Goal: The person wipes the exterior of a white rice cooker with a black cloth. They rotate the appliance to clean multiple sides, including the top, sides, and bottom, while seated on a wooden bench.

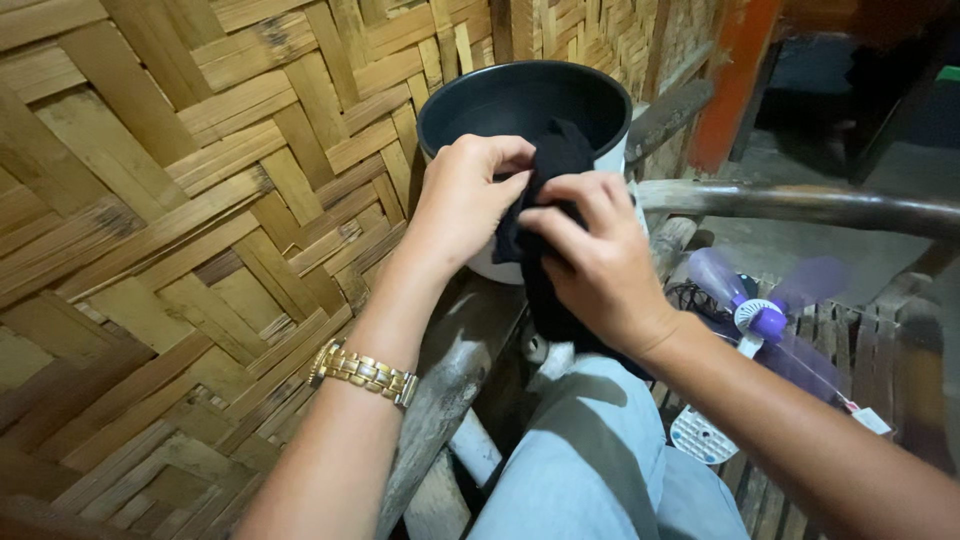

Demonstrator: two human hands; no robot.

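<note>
Both of my hands hold a black cloth (548, 165) in front of a round pot (470, 95) with a dark inside and a white outer wall. My left hand (462, 200), with a gold watch on its wrist, pinches the cloth's upper left part. My right hand (600, 262) grips the cloth lower down, with its fingers wrapped over it. The cloth hangs down between my hands, over the pot's near rim, toward my knee in light blue trousers (590, 450).
A woven bamboo wall (180, 200) fills the left side. A rough wooden rail (800, 205) runs to the right behind my hands. A small purple fan (765, 318) on a white base lies on the slatted bench to the right.
</note>
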